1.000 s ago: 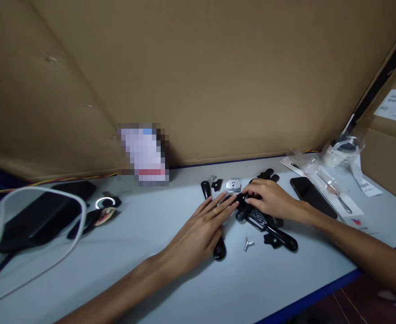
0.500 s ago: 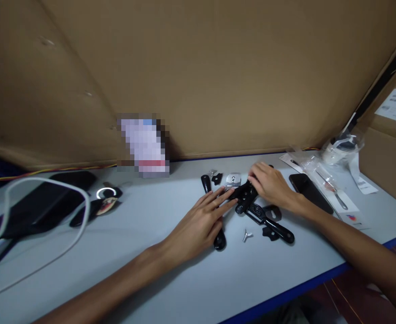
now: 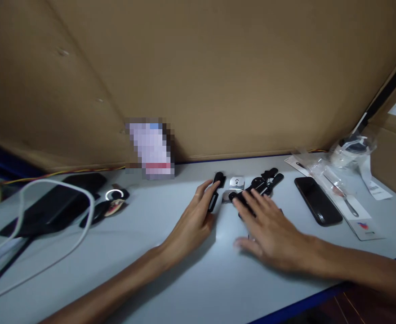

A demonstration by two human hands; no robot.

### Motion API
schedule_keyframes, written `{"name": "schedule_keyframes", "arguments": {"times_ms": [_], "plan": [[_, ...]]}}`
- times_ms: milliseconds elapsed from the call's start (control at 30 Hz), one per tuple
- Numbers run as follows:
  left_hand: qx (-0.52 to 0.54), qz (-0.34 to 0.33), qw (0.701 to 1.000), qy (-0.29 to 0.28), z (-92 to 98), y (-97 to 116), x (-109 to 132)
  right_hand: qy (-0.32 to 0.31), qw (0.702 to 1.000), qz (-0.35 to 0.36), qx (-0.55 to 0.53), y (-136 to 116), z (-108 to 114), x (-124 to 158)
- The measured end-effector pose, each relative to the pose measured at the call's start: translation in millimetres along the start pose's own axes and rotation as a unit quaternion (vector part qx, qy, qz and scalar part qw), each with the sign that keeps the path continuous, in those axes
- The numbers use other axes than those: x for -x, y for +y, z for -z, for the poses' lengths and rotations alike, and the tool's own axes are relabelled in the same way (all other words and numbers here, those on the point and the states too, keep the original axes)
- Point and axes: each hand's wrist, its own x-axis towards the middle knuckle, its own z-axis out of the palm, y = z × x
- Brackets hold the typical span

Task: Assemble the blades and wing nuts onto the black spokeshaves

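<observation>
My left hand [image 3: 191,221] is closed around a black spokeshave body [image 3: 219,178], its fingers along the far handle and its thumb on the near side. My right hand [image 3: 273,231] lies spread, palm down, over more black spokeshave parts [image 3: 259,184]. Its fingertips touch a black handle, and the palm hides the rest. Between the hands and a little farther back are a silver blade plate [image 3: 237,182] and a second metal plate [image 3: 227,196], partly covered. A small silver piece, blurred, shows among the black parts at the right.
A black phone [image 3: 318,201] and a packaged tool on a white card [image 3: 361,225] lie at the right, near a plastic-wrapped roll [image 3: 351,150]. At the left are a black case [image 3: 58,204], a white cable [image 3: 91,211] and keys. Cardboard walls [image 3: 224,81] the back.
My left hand has moved from resting flat to gripping the left spokeshave body. My right hand has let go at the back and come nearer, fingers spread. The view has shifted slightly.
</observation>
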Motion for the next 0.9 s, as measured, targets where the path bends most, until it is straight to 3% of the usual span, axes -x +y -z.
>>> {"name": "schedule_keyframes", "arguments": {"times_ms": [133,400,667,900], "plan": [[-0.018,0.015,1.000,-0.003,-2.3,-1,1,-0.031,0.999,0.028,-0.011,-3,-20,2],[-0.148,-0.004,0.989,-0.005,-1.0,-6,-2,-0.021,0.999,0.027,0.023,60,-2,-26],[-0.067,-0.023,0.997,-0.040,13.6,-5,-12,0.012,0.998,-0.031,0.055,78,6,-29],[-0.005,0.090,0.995,-0.032,15.1,-2,-10,0.063,0.995,-0.060,0.056,78,6,-33]]}}
